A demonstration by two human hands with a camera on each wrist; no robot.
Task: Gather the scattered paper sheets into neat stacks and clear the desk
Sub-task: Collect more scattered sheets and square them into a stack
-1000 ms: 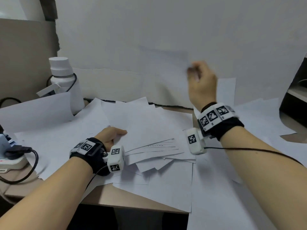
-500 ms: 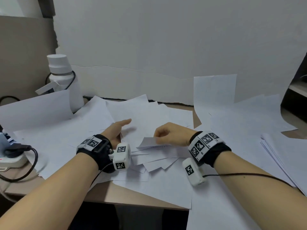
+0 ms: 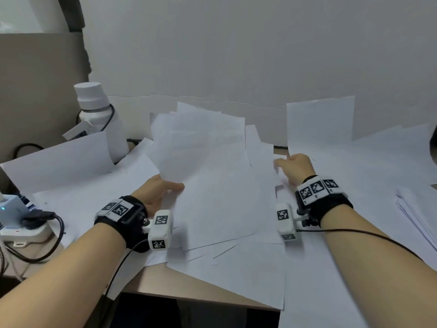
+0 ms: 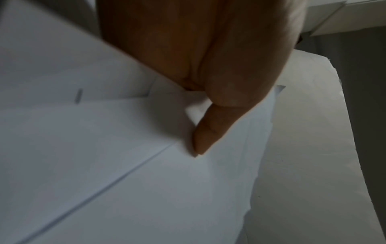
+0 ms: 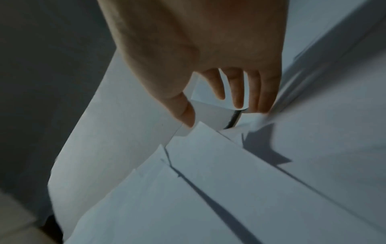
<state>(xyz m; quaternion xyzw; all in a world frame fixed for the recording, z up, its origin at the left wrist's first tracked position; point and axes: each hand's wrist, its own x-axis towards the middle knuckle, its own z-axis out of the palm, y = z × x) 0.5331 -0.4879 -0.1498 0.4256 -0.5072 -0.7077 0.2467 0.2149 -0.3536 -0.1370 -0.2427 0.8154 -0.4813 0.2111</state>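
White paper sheets cover the desk. A bundle of sheets (image 3: 212,176) is raised in the middle, its far edge tilted up toward the wall. My left hand (image 3: 165,188) grips the bundle's left edge. In the left wrist view its thumb (image 4: 206,132) presses on top of the sheets (image 4: 104,165) and the other fingers are hidden beneath. My right hand (image 3: 290,164) holds the bundle's right edge. In the right wrist view its thumb and curled fingers (image 5: 236,92) pinch a bent sheet (image 5: 211,113).
A white bottle (image 3: 99,114) stands at the back left. A power strip (image 3: 19,218) with a black plug and cable lies at the left edge. One sheet (image 3: 319,124) leans on the wall. A stack (image 3: 418,216) lies far right. Loose sheets (image 3: 236,275) overhang the desk front (image 3: 189,290).
My right hand came down from the wall to the pile, then slid to its right edge. Both hands have lifted the bundle, so its far edge now tilts up.
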